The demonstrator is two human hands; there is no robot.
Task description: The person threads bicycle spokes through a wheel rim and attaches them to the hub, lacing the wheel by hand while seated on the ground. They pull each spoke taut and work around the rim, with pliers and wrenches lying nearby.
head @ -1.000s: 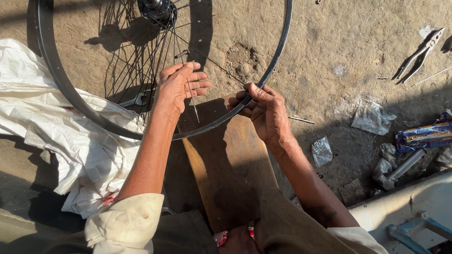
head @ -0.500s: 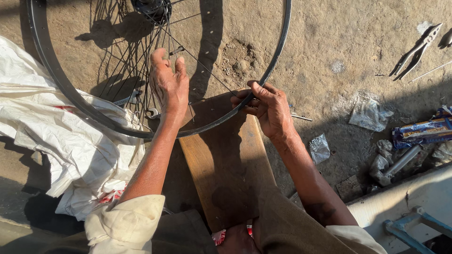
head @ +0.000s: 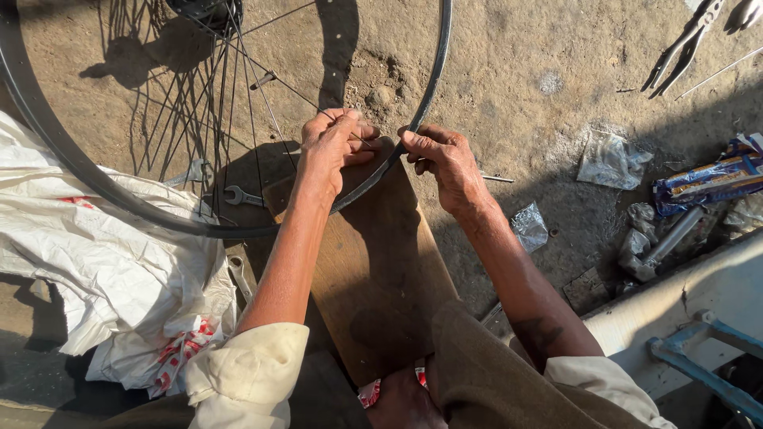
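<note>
A black bicycle wheel rim with thin metal spokes lies flat on the dirt ground, its near edge resting over a brown wooden board. My left hand reaches inside the rim and pinches a spoke close to the rim's near edge. My right hand grips the rim itself from the outside, fingers curled over it. The hub is at the top edge, mostly cut off.
A white plastic sack lies crumpled at the left. A small wrench sits under the spokes. Pliers lie top right, crumpled wrappers and a blue packet at the right, a pale pipe lower right.
My left hand came down from flat over the spokes and closed on a spoke near the rim. The wheel shifted left in view. My right hand stayed on the rim.
</note>
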